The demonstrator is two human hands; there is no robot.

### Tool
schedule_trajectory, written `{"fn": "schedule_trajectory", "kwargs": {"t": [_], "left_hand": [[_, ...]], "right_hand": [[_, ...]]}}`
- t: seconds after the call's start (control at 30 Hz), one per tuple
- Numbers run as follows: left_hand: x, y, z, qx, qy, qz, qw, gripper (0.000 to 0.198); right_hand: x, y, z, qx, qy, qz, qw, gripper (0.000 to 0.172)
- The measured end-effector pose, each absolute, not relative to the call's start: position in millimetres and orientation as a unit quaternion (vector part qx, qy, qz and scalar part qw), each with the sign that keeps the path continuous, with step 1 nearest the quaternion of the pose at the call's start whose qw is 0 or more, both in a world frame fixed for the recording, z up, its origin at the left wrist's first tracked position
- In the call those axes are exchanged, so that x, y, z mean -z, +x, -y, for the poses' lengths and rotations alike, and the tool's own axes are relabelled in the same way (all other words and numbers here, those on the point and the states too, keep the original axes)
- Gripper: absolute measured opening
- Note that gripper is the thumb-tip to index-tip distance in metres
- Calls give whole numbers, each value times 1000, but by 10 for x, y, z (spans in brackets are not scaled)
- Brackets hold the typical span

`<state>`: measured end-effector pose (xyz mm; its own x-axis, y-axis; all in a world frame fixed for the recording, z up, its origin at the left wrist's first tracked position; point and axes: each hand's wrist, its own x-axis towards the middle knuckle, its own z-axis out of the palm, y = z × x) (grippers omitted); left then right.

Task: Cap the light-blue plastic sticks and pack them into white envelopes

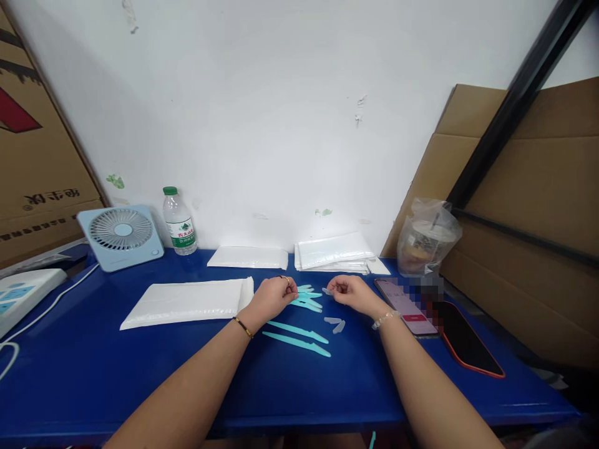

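My left hand (274, 298) is closed in a pinch on a turquoise eyebrow razor (314, 295), whose end points right toward my other hand. Between the fingertips of my right hand (352, 292) is a small clear plastic cap (326, 291), a short gap away from that razor. Several more turquoise razors (309, 304) lie bunched just beyond and below my left fingers, partly hidden by them. Nearer to me, two razors (299, 343) rest side by side on the blue table. Two loose clear caps (339, 326) lie below my right hand.
White padded mailers (187, 302) lie at left, with another mailer (248, 257) and a stack (332, 252) by the wall. A fan (122, 237), water bottle (180, 224) and power strip (28, 290) stand left. Two phones (468, 340) (405, 305) and a bagged cup (425, 240) are right.
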<state>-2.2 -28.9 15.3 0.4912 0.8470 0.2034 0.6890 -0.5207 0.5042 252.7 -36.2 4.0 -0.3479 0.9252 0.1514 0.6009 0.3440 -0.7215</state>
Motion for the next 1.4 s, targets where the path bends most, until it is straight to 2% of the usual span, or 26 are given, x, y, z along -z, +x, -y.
{"fn": "schedule_trajectory", "kwargs": {"t": [0.23,0.53,0.87,1.0,1.1,1.17,1.3,1.4], "left_hand": [[-159,1,304,-217,843,-453,191,15],[-165,-34,269,-233,835,-456,200,14],[-187,31,331,-213,849,-451,174,12],[-236,-2,346,-207,845,-473,138,22],[-274,-26,403,-159,882,-405,180,31],[-279,-23,450,-107,906,-347,215,28],[-257,10,492,-71,911,-341,220,11],[-263,13,468,-113,889,-390,211,12]], "right_hand": [[-104,2367,447,-333,-462,760,314,18],[-139,2448,443,-311,-475,755,330,17],[-130,2267,488,-318,-442,781,306,20],[-175,2399,492,-287,-475,792,255,22],[-207,2493,517,-314,-471,808,165,23],[-206,2508,527,-325,-465,814,129,23],[-190,2483,508,-320,-473,807,152,19],[-224,2482,499,-364,-482,771,200,22]]}}
